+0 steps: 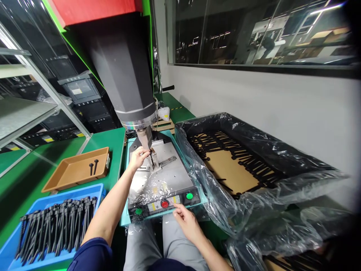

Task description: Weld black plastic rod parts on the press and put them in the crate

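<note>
My left hand (137, 158) is at the fixture (153, 161) on the machine's metal plate, right below the press's metal tip (144, 139). Its thumb and fingertips pinch the top of a slim black rod (151, 155) that stands in the fixture; the rod's lower part is hidden. My right hand (186, 223) is in front of the machine's front panel, near the red button (164, 204). Its fingers are loosely bent and apart, with nothing in them. Green buttons, one on the left (138, 212) and one on the right (189, 196), flank the red one.
At left, a blue tray (58, 261) holds many black ribbed rods with heads. Behind it, an orange tray (76, 165) carries two similar rods. To the right stands a plastic-lined bin (225, 120) with black rods around cardboard. The dark press head (121, 67) looms overhead.
</note>
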The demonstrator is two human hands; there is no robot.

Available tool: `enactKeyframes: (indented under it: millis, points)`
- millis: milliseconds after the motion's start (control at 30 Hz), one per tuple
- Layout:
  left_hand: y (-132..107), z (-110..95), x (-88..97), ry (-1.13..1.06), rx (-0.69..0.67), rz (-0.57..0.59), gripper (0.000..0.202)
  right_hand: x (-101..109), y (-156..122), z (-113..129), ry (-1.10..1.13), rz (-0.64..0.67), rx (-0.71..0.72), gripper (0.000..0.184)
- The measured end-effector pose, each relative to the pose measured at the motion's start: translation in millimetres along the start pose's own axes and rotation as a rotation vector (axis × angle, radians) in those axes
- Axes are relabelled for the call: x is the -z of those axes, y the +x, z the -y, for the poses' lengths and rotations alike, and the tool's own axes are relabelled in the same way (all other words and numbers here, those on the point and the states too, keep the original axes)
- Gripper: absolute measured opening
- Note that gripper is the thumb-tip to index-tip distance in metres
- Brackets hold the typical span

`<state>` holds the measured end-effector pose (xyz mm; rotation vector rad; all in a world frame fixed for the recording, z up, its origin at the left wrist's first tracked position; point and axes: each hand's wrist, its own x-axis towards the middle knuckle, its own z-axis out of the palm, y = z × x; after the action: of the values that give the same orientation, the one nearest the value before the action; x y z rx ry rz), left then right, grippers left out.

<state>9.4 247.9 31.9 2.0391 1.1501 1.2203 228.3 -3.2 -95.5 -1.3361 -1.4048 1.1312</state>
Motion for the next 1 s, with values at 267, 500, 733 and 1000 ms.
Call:
enactKeyframes:
  millis: [267,500,733,1000]
  points:
    - [6.7,0.0,11.8,0.054,0.007,0.123,0.022,-8.5,-3.3,-0.6,0.009,0.041,-0.021,0.03]
    - [-11.8,7.0,18.2,0.062,0.045,-0.002,0.041,5.6,24.7,20.4,-0.08,0.042,0.028,0.034]
    - [-80.5,53.4,63.0,0.462,0.51,0.103,0.036,38.9,114.5,44.9,-0.417,-0.131,0.175,0.03]
    - [-116.4,79.8,75.5,0.544,0.645,0.323,0.049,41.7,193.3,43.9,-1.08,0.06,0.049,0.035]
